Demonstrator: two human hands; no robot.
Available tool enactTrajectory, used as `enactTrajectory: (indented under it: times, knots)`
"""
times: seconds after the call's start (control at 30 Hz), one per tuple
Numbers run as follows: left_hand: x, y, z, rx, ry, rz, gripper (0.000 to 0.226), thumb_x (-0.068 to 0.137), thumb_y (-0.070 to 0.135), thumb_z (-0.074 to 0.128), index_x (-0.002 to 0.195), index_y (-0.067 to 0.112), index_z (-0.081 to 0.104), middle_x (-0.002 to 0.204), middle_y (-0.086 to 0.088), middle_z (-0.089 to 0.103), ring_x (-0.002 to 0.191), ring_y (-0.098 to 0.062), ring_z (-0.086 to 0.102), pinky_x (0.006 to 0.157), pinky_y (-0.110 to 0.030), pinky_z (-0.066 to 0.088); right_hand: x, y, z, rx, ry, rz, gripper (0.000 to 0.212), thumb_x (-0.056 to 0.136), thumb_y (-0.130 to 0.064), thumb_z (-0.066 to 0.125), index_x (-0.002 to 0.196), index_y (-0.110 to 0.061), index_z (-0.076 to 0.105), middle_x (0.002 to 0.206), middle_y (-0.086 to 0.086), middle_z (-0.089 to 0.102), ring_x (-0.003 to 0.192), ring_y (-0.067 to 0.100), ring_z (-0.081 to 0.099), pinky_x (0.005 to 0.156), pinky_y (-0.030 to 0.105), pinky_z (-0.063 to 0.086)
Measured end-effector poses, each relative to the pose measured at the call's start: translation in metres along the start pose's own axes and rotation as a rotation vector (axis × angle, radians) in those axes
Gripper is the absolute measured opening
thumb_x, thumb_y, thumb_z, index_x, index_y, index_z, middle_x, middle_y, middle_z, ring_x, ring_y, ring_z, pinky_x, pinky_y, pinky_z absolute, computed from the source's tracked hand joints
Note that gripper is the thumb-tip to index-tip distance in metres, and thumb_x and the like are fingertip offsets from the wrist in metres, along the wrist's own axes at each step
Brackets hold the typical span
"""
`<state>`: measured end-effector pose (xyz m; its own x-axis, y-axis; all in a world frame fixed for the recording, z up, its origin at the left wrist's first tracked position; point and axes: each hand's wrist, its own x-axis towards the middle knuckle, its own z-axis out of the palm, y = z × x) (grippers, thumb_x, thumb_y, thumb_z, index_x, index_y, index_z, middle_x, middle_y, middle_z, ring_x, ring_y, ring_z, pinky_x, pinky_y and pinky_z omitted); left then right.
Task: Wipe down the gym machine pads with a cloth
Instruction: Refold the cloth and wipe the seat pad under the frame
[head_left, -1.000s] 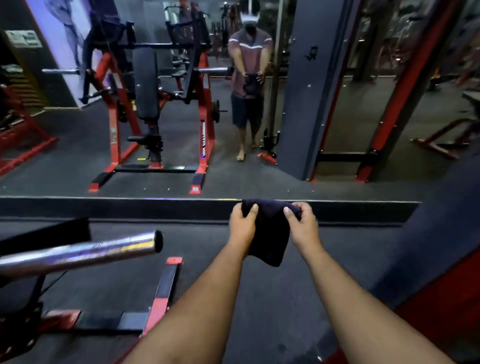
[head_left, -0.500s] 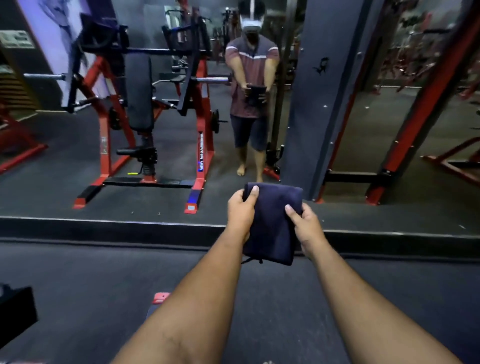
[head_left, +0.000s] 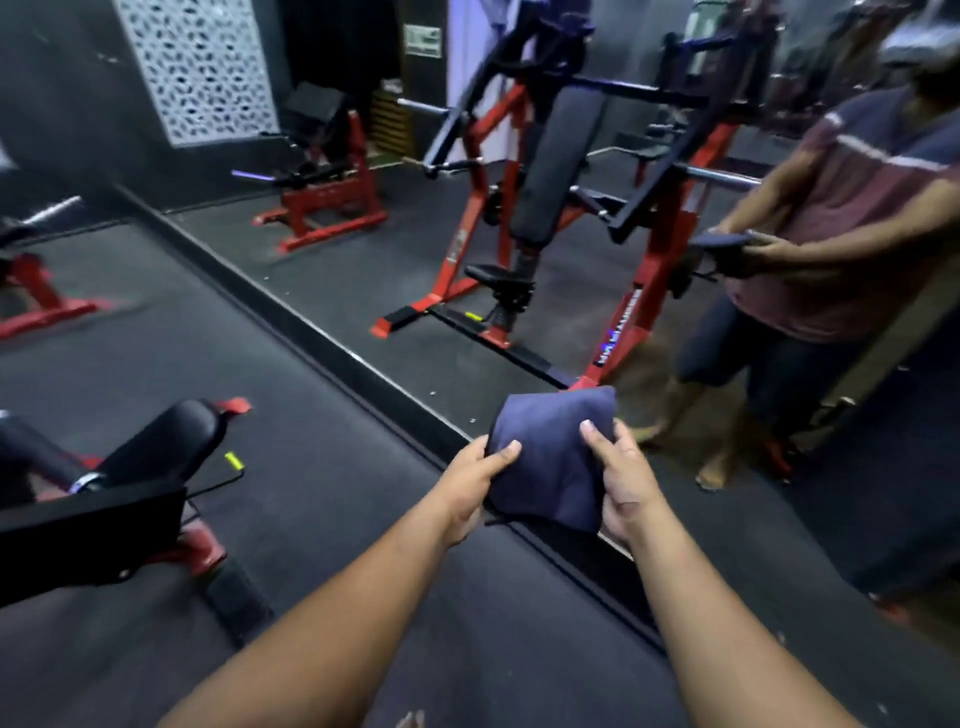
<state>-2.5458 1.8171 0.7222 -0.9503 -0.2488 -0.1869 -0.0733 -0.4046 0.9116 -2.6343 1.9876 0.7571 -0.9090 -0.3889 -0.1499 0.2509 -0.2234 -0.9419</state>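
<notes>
In front of me, above the floor (head_left: 322, 519) by the mirror, both hands pinch the folded navy cloth (head_left: 553, 457): left hand (head_left: 475, 480) & right hand (head_left: 623, 480) at its sides. Black pad (head_left: 166, 441) lower left.

Navy cloth (head_left: 550, 457) — red-and-black machine (head_left: 524, 208) — dark grey floor (head_left: 311, 493).

Dark gym floor along a mirrored wall

A dark grey rubber floor (head_left: 332, 499) meets a large wall mirror (head_left: 519, 332) at a black base strip (head_left: 332, 343) that runs diagonally across the view. A white patterned lattice panel (head_left: 200, 67) hangs on the dark wall at upper left, and a green and white sign (head_left: 423, 40) sits higher up to its right. A small yellow-green tab (head_left: 234, 460) lies on the floor beside a thin black cable (head_left: 208, 493)
</notes>
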Motion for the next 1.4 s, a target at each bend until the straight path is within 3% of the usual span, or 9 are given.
enactTrajectory:
  times: [0.13, 0.43, 0.57, 0.73, 0.87, 1.0, 1.13, 1.3, 1.4]
  knots:
    - [0.049, 0.016, -0.055, -0.04, 0.221, 0.017, 0.03, 0.099, 0.025, 0.065, 0.127, 0.014, 0.062, 0.12, -0.005, 0.075, 0.114, -0.022, 0.07, 0.095, -0.039, 0.055, 0.068, 0.023, 0.047, -0.172, -0.223, 0.059, 0.057, 0.084, -0.015, 0.08, 0.135, -0.018, 0.056, 0.132, 0.008, 0.068, 0.124, 0.029, 0.064, 0.108, 0.052, 0.048]
    - [0.152, 0.049, -0.196, -0.225, 0.504, -0.056, 0.027, 0.102, 0.027, 0.062, 0.122, 0.01, 0.064, 0.112, -0.004, 0.078, 0.103, -0.019, 0.074, 0.086, -0.033, 0.057, 0.237, 0.068, 0.191, -0.438, -0.361, 0.102, 0.064, 0.073, -0.018, 0.074, 0.135, -0.023, 0.056, 0.124, 0.001, 0.072, 0.115, 0.02, 0.068, 0.102, 0.045, 0.053]
    - [0.179, 0.08, -0.256, -0.371, 0.568, -0.049, 0.037, 0.104, 0.041, 0.054, 0.126, 0.013, 0.067, 0.12, -0.006, 0.075, 0.112, -0.018, 0.071, 0.099, -0.038, 0.054, 0.3, 0.079, 0.253, -0.48, -0.551, 0.194, 0.064, 0.075, -0.016, 0.069, 0.137, -0.025, 0.057, 0.123, 0.004, 0.073, 0.114, 0.023, 0.07, 0.101, 0.049, 0.053]
    - [0.207, 0.108, -0.317, -0.298, 0.626, -0.014, 0.042, 0.096, 0.028, 0.069, 0.131, 0.005, 0.063, 0.122, -0.012, 0.074, 0.116, -0.026, 0.069, 0.106, -0.044, 0.052, 0.367, 0.108, 0.322, -0.526, -0.685, 0.265, 0.059, 0.076, -0.02, 0.074, 0.132, -0.03, 0.06, 0.121, -0.002, 0.073, 0.113, 0.021, 0.07, 0.103, 0.051, 0.053]
    - [0.235, 0.118, -0.367, -0.207, 0.793, 0.035, 0.035, 0.094, 0.013, 0.072, 0.127, 0.011, 0.06, 0.117, -0.003, 0.076, 0.108, -0.016, 0.072, 0.09, -0.031, 0.058, 0.434, 0.146, 0.382, -0.551, -0.823, 0.305, 0.057, 0.083, -0.008, 0.073, 0.133, -0.032, 0.06, 0.119, 0.0, 0.074, 0.115, 0.023, 0.069, 0.099, 0.046, 0.055]
    - [0.262, 0.14, -0.406, -0.157, 1.046, 0.076, 0.033, 0.095, 0.012, 0.072, 0.121, 0.024, 0.056, 0.115, 0.015, 0.069, 0.098, 0.007, 0.068, 0.079, -0.013, 0.053, 0.489, 0.171, 0.453, -0.583, -0.982, 0.377, 0.046, 0.093, -0.006, 0.069, 0.13, -0.03, 0.059, 0.113, -0.002, 0.076, 0.104, 0.017, 0.072, 0.072, 0.03, 0.057]
    - [0.28, 0.151, -0.444, -0.133, 1.244, 0.139, 0.035, 0.095, 0.012, 0.071, 0.121, 0.03, 0.054, 0.129, 0.007, 0.065, 0.104, 0.008, 0.064, 0.081, -0.01, 0.05, 0.518, 0.192, 0.522, -0.692, -1.13, 0.344, 0.048, 0.09, -0.016, 0.076, 0.131, -0.026, 0.055, 0.121, -0.002, 0.072, 0.109, 0.015, 0.07, 0.095, 0.041, 0.058]
    - [0.282, 0.147, -0.496, -0.231, 1.456, 0.136, 0.044, 0.094, 0.02, 0.073, 0.133, 0.025, 0.054, 0.129, 0.01, 0.067, 0.11, 0.005, 0.064, 0.083, -0.011, 0.05, 0.527, 0.229, 0.595, -0.83, -1.294, 0.243, 0.058, 0.09, -0.01, 0.075, 0.138, -0.022, 0.046, 0.126, -0.004, 0.064, 0.11, 0.006, 0.063, 0.094, 0.031, 0.052]
    - [0.284, 0.136, -0.544, -0.306, 1.54, 0.115, 0.042, 0.094, 0.028, 0.073, 0.131, 0.024, 0.055, 0.128, 0.009, 0.067, 0.111, 0.002, 0.063, 0.082, -0.011, 0.049, 0.535, 0.269, 0.641, -0.957, -1.404, 0.162, 0.064, 0.088, -0.01, 0.076, 0.142, -0.022, 0.044, 0.131, -0.001, 0.062, 0.112, 0.007, 0.061, 0.101, 0.038, 0.051]
